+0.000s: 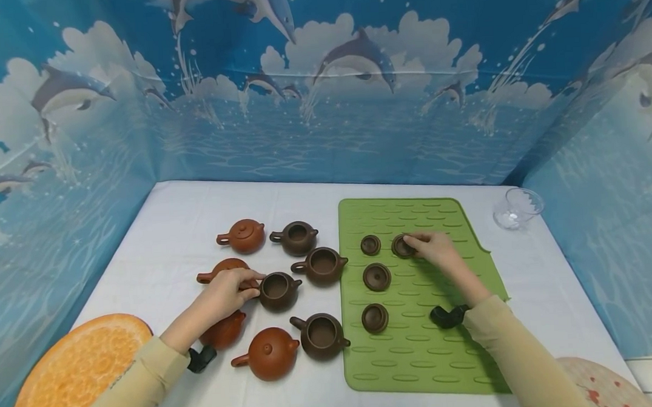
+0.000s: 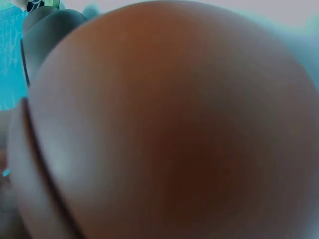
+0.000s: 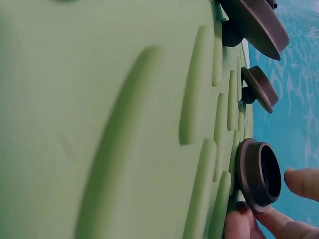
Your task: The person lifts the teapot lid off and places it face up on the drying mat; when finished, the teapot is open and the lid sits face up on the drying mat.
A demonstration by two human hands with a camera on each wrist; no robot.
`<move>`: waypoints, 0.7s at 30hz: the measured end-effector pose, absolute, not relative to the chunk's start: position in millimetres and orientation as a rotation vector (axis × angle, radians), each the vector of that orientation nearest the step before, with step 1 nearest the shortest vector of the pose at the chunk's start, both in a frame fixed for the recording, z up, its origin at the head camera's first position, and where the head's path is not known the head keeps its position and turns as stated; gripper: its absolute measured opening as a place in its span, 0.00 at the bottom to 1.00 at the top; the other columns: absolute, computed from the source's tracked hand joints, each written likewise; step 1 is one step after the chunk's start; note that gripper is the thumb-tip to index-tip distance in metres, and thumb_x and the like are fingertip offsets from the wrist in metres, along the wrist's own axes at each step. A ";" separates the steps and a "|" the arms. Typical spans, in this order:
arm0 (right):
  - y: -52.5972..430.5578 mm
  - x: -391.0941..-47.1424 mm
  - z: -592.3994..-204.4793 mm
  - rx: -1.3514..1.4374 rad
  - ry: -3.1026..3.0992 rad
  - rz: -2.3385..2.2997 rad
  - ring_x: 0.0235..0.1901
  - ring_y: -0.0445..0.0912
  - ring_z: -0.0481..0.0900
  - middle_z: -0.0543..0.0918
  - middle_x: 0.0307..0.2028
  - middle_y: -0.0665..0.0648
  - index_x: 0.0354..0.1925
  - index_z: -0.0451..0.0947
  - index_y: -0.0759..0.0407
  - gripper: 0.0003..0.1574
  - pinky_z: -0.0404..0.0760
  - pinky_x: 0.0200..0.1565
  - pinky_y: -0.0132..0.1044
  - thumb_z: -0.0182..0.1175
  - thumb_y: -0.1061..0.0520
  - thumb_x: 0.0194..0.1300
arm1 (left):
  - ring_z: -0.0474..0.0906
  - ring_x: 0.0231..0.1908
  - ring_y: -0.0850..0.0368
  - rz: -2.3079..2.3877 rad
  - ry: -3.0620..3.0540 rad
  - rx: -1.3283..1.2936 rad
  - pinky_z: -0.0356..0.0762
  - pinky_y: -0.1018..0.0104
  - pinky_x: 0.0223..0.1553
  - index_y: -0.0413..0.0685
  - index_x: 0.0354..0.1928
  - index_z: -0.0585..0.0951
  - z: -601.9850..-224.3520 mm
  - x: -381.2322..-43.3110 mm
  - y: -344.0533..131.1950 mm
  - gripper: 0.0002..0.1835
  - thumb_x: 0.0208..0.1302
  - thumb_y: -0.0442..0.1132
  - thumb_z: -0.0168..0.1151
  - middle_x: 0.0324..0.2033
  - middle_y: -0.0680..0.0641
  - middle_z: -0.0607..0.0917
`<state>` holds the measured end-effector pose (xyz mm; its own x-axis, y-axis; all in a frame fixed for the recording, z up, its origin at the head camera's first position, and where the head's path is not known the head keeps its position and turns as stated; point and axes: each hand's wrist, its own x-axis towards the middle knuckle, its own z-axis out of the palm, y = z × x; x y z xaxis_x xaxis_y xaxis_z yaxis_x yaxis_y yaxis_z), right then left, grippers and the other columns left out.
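Note:
My left hand [image 1: 228,291] pinches the handle side of a dark brown lidless teapot [image 1: 277,292], its spout turned right; the handle is hidden by the fingers. A blurred reddish-brown teapot [image 2: 179,124] fills the left wrist view. Over the green mat, my right hand [image 1: 433,247] touches a small dark teapot lid [image 1: 401,247], upturned with its hollow side showing. In the right wrist view, fingertips [image 3: 279,224] lie at the lid's lower edge and the thumb stands a little apart. More upturned lids, among them a larger one [image 1: 376,277], lie to its left.
Other lidless dark teapots [image 1: 322,337] stand around the left hand, beside several reddish lidded teapots [image 1: 269,353]. A ribbed green mat [image 1: 420,357] covers the table's right part. A clear glass bowl [image 1: 514,210] is at the back right, an orange-slice cushion [image 1: 82,372] at front left.

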<state>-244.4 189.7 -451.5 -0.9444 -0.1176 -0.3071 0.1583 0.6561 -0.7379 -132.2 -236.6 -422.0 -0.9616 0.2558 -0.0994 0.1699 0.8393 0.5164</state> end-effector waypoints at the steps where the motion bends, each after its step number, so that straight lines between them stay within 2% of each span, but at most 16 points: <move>1: 190.0 -244.0 -451.4 0.032 2.557 -1.175 0.46 0.57 0.83 0.80 0.55 0.71 0.67 0.68 0.65 0.36 0.80 0.50 0.49 0.51 0.41 0.74 | 0.82 0.35 0.61 0.780 2.849 0.336 0.81 0.67 0.36 0.43 0.54 0.84 -421.0 -132.2 -236.7 0.19 0.59 0.33 0.69 0.33 0.52 0.86; 3: 190.7 -243.2 -450.7 0.024 2.580 -1.166 0.40 0.54 0.82 0.82 0.48 0.70 0.67 0.69 0.64 0.36 0.79 0.46 0.46 0.51 0.41 0.74 | 0.83 0.37 0.59 0.790 2.846 0.338 0.81 0.67 0.36 0.42 0.55 0.83 -417.6 -131.6 -236.8 0.19 0.60 0.34 0.69 0.35 0.50 0.86; 5: 190.9 -241.5 -448.3 0.014 2.604 -1.166 0.40 0.54 0.80 0.82 0.47 0.69 0.67 0.69 0.64 0.36 0.78 0.46 0.46 0.51 0.41 0.74 | 0.84 0.39 0.57 0.817 2.848 0.353 0.83 0.65 0.38 0.41 0.56 0.82 -412.8 -129.8 -237.5 0.20 0.61 0.34 0.68 0.39 0.47 0.86; 6: 190.4 -240.2 -446.2 0.007 2.615 -1.173 0.41 0.56 0.81 0.81 0.49 0.70 0.67 0.69 0.65 0.36 0.78 0.47 0.48 0.50 0.41 0.75 | 0.85 0.41 0.55 0.828 2.857 0.361 0.83 0.63 0.39 0.41 0.57 0.82 -409.9 -128.2 -237.9 0.20 0.62 0.34 0.68 0.40 0.46 0.86; 10: 184.7 -228.6 -434.3 -0.076 2.703 -1.177 0.58 0.63 0.74 0.73 0.62 0.71 0.68 0.67 0.66 0.35 0.76 0.57 0.57 0.49 0.43 0.76 | 0.84 0.46 0.52 0.857 2.918 0.409 0.83 0.56 0.47 0.43 0.57 0.82 -398.3 -114.8 -238.5 0.20 0.62 0.35 0.68 0.45 0.45 0.86; 13: 171.4 -213.9 -421.3 -0.194 2.748 -1.212 0.61 0.63 0.71 0.73 0.62 0.70 0.67 0.69 0.65 0.31 0.74 0.60 0.58 0.51 0.47 0.76 | 0.83 0.48 0.53 0.888 2.936 0.446 0.83 0.57 0.49 0.47 0.54 0.84 -392.3 -97.9 -236.6 0.18 0.62 0.35 0.68 0.47 0.49 0.87; 18: 133.5 -180.7 -406.2 -0.423 2.696 -1.318 0.54 0.58 0.79 0.78 0.57 0.63 0.60 0.77 0.61 0.22 0.80 0.56 0.51 0.57 0.53 0.73 | 0.83 0.43 0.59 1.012 2.835 0.521 0.84 0.68 0.43 0.49 0.49 0.86 -395.1 -65.8 -232.7 0.14 0.61 0.33 0.68 0.44 0.52 0.87; 21: 107.4 -158.3 -403.0 -0.590 2.590 -1.348 0.49 0.54 0.83 0.82 0.54 0.59 0.56 0.81 0.58 0.18 0.83 0.51 0.45 0.60 0.56 0.70 | 0.83 0.45 0.58 1.016 2.817 0.509 0.83 0.65 0.46 0.55 0.47 0.87 -404.2 -48.7 -231.3 0.14 0.60 0.35 0.69 0.43 0.57 0.87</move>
<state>-158.3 107.4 -403.0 -0.9088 -0.4155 0.0373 -0.2690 0.5154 -0.8136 -48.7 -231.3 -404.2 -0.9385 0.3449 0.0155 0.2753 0.7206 0.6364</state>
